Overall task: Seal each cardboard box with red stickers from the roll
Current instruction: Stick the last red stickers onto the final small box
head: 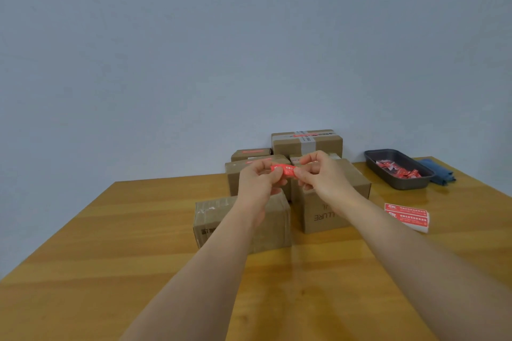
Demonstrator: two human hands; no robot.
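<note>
Above the plain brown cardboard box (pixel 243 223) nearest me, my left hand (pixel 256 184) & right hand (pixel 322 174) each pinch an end of one thin red paper sticker (pixel 283 170) (feather-light, floppy, prob. tacky underneath), so edges-only grip w/ fingertips.

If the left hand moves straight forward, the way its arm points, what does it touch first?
Probably the sealed box just behind the left hand, which holds the red sticker; depth is unclear.
</note>
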